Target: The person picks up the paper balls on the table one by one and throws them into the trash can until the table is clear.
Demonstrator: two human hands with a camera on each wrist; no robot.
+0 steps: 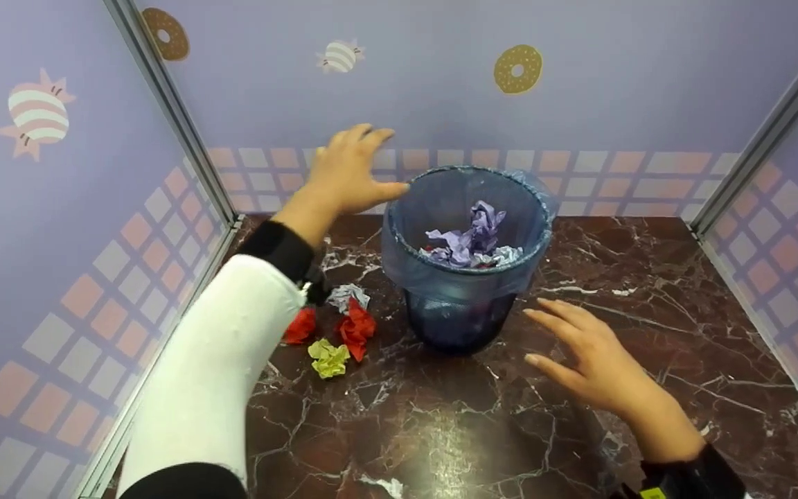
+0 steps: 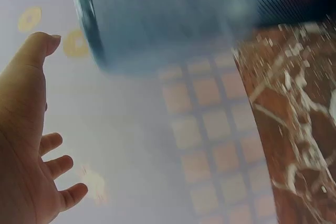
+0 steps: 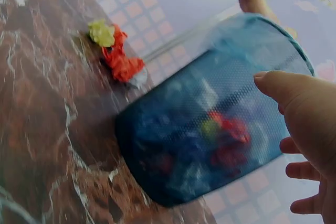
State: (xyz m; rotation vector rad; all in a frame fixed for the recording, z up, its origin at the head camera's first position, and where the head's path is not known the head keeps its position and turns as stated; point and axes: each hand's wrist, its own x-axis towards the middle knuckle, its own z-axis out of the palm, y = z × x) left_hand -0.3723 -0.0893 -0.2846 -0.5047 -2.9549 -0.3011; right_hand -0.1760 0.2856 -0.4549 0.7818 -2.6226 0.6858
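A mesh wastebasket (image 1: 458, 315) stands upright, lined with a translucent blue bag (image 1: 461, 284) folded over its rim. Crumpled paper lies inside, with a purple piece (image 1: 475, 232) on top. My left hand (image 1: 347, 170) is raised at the basket's upper left, fingers spread and holding nothing; its thumb is near the rim, and I cannot tell if it touches. To the basket's right, my right hand (image 1: 586, 353) hovers with fingers extended and apart, also holding nothing. In the right wrist view, coloured paper shows through the mesh side of the basket (image 3: 173, 150).
Left of the basket on the dark marbled surface (image 1: 399, 430) lie crumpled papers: red (image 1: 356, 329), yellow-green (image 1: 330, 358), pale grey (image 1: 349, 298), and another red one (image 1: 300, 326) partly behind my left wrist. Patterned panels (image 1: 427, 90) enclose the back and both sides.
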